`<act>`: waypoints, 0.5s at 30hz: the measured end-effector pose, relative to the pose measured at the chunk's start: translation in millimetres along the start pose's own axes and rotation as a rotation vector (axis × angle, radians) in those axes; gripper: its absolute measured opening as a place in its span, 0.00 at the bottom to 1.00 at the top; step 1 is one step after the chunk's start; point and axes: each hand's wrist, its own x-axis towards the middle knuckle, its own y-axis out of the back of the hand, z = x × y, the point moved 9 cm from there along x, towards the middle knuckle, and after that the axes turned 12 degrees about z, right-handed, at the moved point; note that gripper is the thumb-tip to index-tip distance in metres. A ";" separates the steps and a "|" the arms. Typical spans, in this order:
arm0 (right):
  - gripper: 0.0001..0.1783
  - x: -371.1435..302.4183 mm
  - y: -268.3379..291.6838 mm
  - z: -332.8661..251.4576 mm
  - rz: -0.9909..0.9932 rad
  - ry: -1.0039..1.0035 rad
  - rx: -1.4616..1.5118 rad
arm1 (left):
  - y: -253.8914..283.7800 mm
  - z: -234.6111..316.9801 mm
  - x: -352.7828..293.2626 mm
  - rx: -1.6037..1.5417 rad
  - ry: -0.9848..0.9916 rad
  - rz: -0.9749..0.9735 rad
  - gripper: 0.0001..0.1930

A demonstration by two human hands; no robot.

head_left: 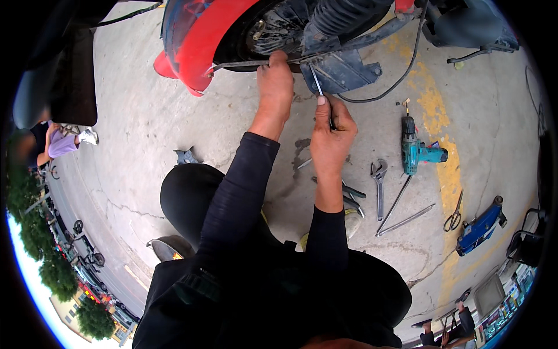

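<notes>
In my right hand is a screwdriver, its bright shaft pointing away from me, the dark handle mostly covered by my closed fingers. The shaft's tip meets a dirty dark plastic flap below the motorcycle wheel; whether it touches a screw cannot be seen. My left hand is closed around a thin dark bar that runs along the wheel's near edge from the red fender. Its fingertips are hidden behind the bar. A ribbed black rubber boot sits beside the wheel.
On the concrete to my right lie a teal cordless drill, an adjustable wrench, pliers, scissors and a blue floor jack. A black cable loops near the flap. A metal bowl stands by my left knee.
</notes>
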 end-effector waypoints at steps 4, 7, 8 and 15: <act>0.08 9.5 5.9 -18.5 -0.035 0.138 -0.086 | 3.7 4.0 5.5 0.056 -0.088 0.086 0.19; 0.08 14.8 7.8 -27.1 -0.073 0.200 -0.139 | 3.2 20.1 -7.2 -0.262 -0.105 0.088 0.15; 0.08 14.0 7.7 -26.7 -0.057 0.236 -0.111 | 1.4 20.1 -10.1 -0.427 -0.104 0.087 0.14; 0.09 4.8 5.7 -14.9 -0.025 0.121 -0.037 | 41.0 40.4 -48.2 0.258 -0.466 0.306 0.17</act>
